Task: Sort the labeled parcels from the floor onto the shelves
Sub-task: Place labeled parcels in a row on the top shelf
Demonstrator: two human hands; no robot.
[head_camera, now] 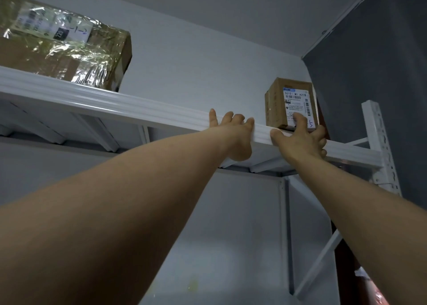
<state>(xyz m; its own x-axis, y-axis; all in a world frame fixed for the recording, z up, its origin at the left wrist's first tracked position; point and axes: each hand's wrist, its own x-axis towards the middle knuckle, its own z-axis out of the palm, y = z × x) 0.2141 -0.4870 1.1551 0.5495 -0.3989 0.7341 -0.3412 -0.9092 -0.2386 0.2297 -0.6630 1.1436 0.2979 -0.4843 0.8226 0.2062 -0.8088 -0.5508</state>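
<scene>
Two hands reach up to the top shelf point(184, 117). Right hand point(302, 138) rests spread fingers point(299, 120) against the labelled face of the small cardboard parcel point(277, 101), standing upright on the shelf just beyond them. Left hand point(233, 138) lies loosely open over the shelf edge, holding nothing. Film-wrapped parcel point(69, 50) sits well apart to its left.

head view, tilted upward, close beneath shelf point(175, 117)
</scene>
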